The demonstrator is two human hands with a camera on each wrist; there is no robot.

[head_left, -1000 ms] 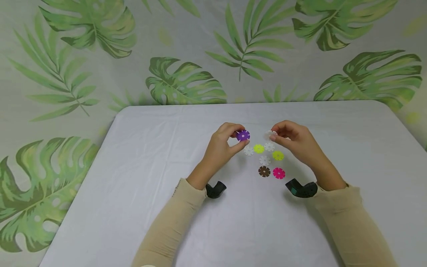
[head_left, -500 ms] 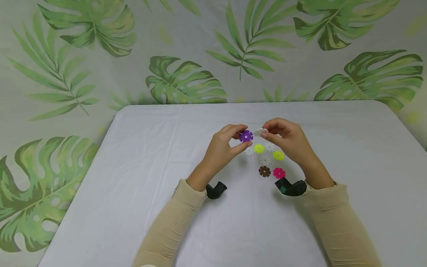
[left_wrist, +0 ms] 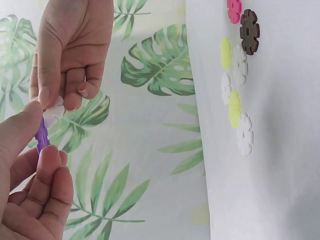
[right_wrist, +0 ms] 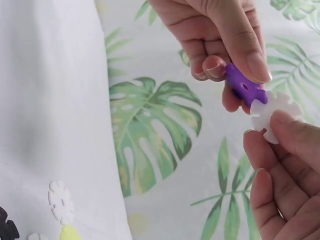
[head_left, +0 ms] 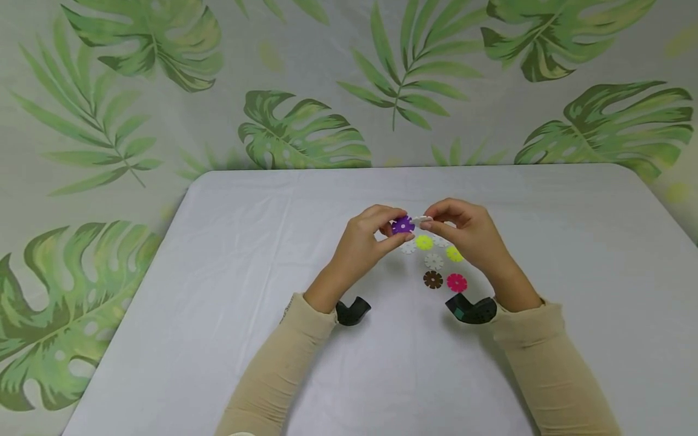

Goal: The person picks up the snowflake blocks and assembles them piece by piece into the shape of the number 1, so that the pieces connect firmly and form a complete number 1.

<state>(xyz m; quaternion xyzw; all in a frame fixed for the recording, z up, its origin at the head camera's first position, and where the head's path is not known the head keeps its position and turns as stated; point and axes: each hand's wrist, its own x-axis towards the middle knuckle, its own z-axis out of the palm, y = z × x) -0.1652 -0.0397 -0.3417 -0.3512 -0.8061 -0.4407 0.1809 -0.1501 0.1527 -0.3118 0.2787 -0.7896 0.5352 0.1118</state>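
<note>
the left hand point(head_left: 372, 233) has the purple disc point(head_left: 403, 226) pinched at its rim, thumb below, fingers above, the gap no wider than the piece! across from it, the right hand point(head_left: 463, 230) squeezes a white disc point(right_wrist: 274, 109) narrowly between thumb and fingers, and it's edge to edge now, white turned at an angle to purple, the two rims meeting between the hands, both up off the table point(head_left: 262, 272)! whether a notch has slotted into a notch, i can't tell from here. down on the cloth beneath them, a loose bunch: a yellow disc point(head_left: 424, 242) near the left thumb, another yellow one point(head_left: 453, 254) half tucked behind the right hand, three white ones scattered about them, and nearest the person a brown disc point(head_left: 433, 280) lying just beside a pink disc point(head_left: 457, 283). beige sleeves point(head_left: 278, 363) come in from both sides, a black device point(head_left: 471, 309) at each wrist, and big green leaves fill the printed backdrop point(head_left: 305, 36) behind.
</note>
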